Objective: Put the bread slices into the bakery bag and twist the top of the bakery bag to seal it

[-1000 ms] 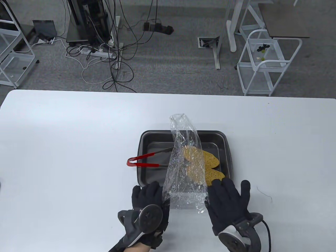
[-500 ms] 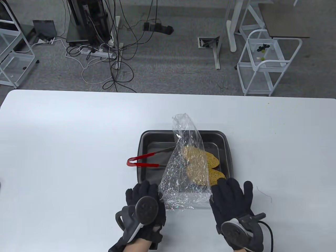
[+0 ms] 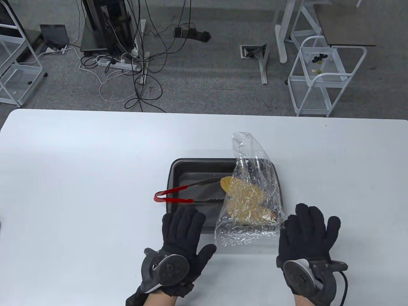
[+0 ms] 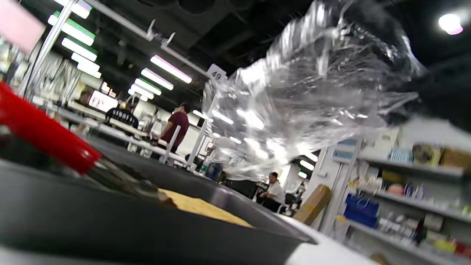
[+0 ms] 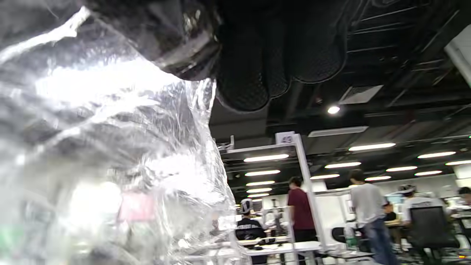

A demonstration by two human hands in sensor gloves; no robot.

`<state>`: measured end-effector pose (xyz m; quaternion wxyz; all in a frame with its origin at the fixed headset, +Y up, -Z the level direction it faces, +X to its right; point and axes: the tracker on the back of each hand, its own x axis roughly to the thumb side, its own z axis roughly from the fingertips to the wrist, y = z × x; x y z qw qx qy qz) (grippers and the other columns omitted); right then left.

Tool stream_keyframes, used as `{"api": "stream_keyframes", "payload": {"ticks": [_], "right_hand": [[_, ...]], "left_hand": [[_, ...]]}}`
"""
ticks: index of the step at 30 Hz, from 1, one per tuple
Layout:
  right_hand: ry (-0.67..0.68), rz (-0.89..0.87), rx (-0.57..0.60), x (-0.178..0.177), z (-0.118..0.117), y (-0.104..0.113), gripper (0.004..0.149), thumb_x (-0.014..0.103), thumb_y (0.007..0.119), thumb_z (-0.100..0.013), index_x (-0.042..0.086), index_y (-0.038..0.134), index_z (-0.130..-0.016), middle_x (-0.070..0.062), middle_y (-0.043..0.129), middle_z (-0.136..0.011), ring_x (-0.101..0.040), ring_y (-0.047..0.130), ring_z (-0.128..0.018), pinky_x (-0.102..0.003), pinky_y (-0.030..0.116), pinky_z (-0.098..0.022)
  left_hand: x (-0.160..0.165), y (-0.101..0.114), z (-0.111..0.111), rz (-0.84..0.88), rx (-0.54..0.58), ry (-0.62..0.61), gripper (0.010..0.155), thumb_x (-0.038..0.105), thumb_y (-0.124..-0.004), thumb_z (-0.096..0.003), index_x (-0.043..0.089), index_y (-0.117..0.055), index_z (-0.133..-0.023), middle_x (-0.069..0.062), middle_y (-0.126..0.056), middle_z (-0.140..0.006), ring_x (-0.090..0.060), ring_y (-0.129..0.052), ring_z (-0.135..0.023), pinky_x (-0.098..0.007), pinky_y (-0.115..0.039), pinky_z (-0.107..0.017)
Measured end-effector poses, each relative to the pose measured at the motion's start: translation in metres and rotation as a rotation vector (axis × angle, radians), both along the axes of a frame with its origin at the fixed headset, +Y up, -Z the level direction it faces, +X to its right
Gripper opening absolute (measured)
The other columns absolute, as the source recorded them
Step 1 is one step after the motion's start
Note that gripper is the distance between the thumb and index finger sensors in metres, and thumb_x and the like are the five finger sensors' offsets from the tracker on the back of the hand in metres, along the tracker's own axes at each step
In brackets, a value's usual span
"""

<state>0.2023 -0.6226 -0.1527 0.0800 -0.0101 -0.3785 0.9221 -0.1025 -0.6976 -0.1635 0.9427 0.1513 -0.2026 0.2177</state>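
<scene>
Both sets of fingers are spread nearly flat: the left hand (image 3: 181,237) hovers over the near left corner of the tray (image 3: 178,165) holding nothing, while the right hand (image 3: 307,237), off the tray's near right corner, looks to touch or pinch the bag (image 3: 250,191) by its edge, though the grip itself cannot be made out. The bag stands tilted over the tray's right half, above the bread slices (image 3: 245,199), with red tongs (image 3: 178,194) on the tray's left. This reads as the bag-opening step; next, its mouth wants spreading before bread goes in.

Bright even light; blurred wrist views
</scene>
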Motion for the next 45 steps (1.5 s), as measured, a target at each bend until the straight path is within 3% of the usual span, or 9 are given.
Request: {"api": "stream_keyframes", "payload": {"ticks": [7, 9, 15, 19, 22, 29, 34, 41, 45], "right_hand": [[-0.183, 0.121, -0.033, 0.023, -0.004, 0.053, 0.040, 0.026, 0.090, -0.042, -0.010, 0.097, -0.057, -0.024, 0.091, -0.091, -0.054, 0.079, -0.084, -0.077, 0.041, -0.065], [-0.254, 0.198, -0.092, 0.024, -0.005, 0.063, 0.041, 0.027, 0.091, -0.042, -0.010, 0.097, -0.056, -0.023, 0.090, -0.091, -0.054, 0.079, -0.084, -0.077, 0.041, -0.066], [-0.391, 0.331, -0.269, 0.026, -0.019, 0.073, 0.041, 0.027, 0.092, -0.042, -0.013, 0.093, -0.047, -0.023, 0.093, -0.089, -0.053, 0.081, -0.084, -0.076, 0.042, -0.066], [-0.444, 0.311, -0.354, 0.020, -0.035, 0.064, 0.041, 0.026, 0.092, -0.041, -0.015, 0.093, -0.040, -0.024, 0.096, -0.085, -0.053, 0.084, -0.081, -0.076, 0.044, -0.066], [-0.506, 0.167, -0.370, 0.020, -0.047, 0.050, 0.041, 0.026, 0.091, -0.041, -0.014, 0.094, -0.037, -0.024, 0.098, -0.082, -0.053, 0.087, -0.078, -0.075, 0.047, -0.065], [-0.467, -0.242, -0.387, 0.026, -0.067, 0.008, 0.041, 0.023, 0.090, -0.041, -0.017, 0.094, -0.035, -0.030, 0.097, -0.080, -0.057, 0.085, -0.074, -0.075, 0.047, -0.063], [-0.395, -0.274, -0.406, 0.029, -0.078, -0.010, 0.041, 0.024, 0.089, -0.041, -0.016, 0.094, -0.036, -0.031, 0.096, -0.081, -0.058, 0.083, -0.075, -0.075, 0.047, -0.063], [-0.315, -0.362, -0.443, 0.043, -0.085, -0.022, 0.041, 0.026, 0.087, -0.043, -0.014, 0.094, -0.043, -0.031, 0.093, -0.084, -0.059, 0.081, -0.077, -0.075, 0.046, -0.063], [-0.291, -0.384, -0.436, 0.045, -0.085, -0.023, 0.041, 0.026, 0.087, -0.044, -0.014, 0.094, -0.043, -0.031, 0.092, -0.084, -0.059, 0.081, -0.077, -0.075, 0.046, -0.063]], "left_hand": [[0.009, -0.007, -0.005, -0.107, -0.038, 0.015, 0.081, 0.071, -0.050, -0.0515, 0.024, -0.037, -0.116, -0.014, -0.033, -0.124, -0.045, -0.035, -0.117, -0.072, -0.019, -0.083], [0.011, -0.011, -0.007, -0.124, -0.055, 0.014, 0.081, 0.071, -0.052, -0.0520, 0.023, -0.037, -0.116, -0.014, -0.033, -0.124, -0.046, -0.035, -0.117, -0.072, -0.019, -0.083], [0.013, -0.021, -0.013, -0.169, -0.107, 0.022, 0.080, 0.070, -0.054, -0.0528, 0.023, -0.039, -0.116, -0.015, -0.035, -0.124, -0.047, -0.036, -0.117, -0.073, -0.020, -0.082], [0.011, -0.023, -0.014, -0.174, -0.127, 0.023, 0.079, 0.069, -0.055, -0.0532, 0.023, -0.041, -0.115, -0.015, -0.035, -0.124, -0.047, -0.036, -0.116, -0.073, -0.020, -0.082], [0.012, -0.023, -0.014, -0.187, -0.139, 0.027, 0.080, 0.069, -0.058, -0.0531, 0.023, -0.041, -0.116, -0.016, -0.035, -0.124, -0.048, -0.036, -0.116, -0.073, -0.019, -0.081], [0.018, -0.024, -0.019, -0.323, -0.187, 0.053, 0.093, 0.073, -0.069, -0.0487, 0.021, -0.032, -0.117, -0.018, -0.028, -0.124, -0.050, -0.031, -0.116, -0.074, -0.017, -0.080], [0.017, -0.004, -0.019, -0.363, -0.152, 0.114, 0.098, 0.072, -0.075, -0.0470, 0.020, -0.031, -0.117, -0.017, -0.030, -0.125, -0.049, -0.034, -0.117, -0.075, -0.019, -0.081], [0.005, 0.014, -0.066, -0.676, -0.195, 0.158, 0.095, 0.070, -0.076, -0.0451, 0.022, -0.035, -0.116, -0.014, -0.034, -0.125, -0.046, -0.041, -0.117, -0.074, -0.020, -0.083], [-0.015, 0.023, -0.107, -0.821, -0.326, 0.188, 0.096, 0.068, -0.079, -0.0432, 0.022, -0.035, -0.115, -0.014, -0.034, -0.124, -0.045, -0.041, -0.117, -0.073, -0.019, -0.083]]}}
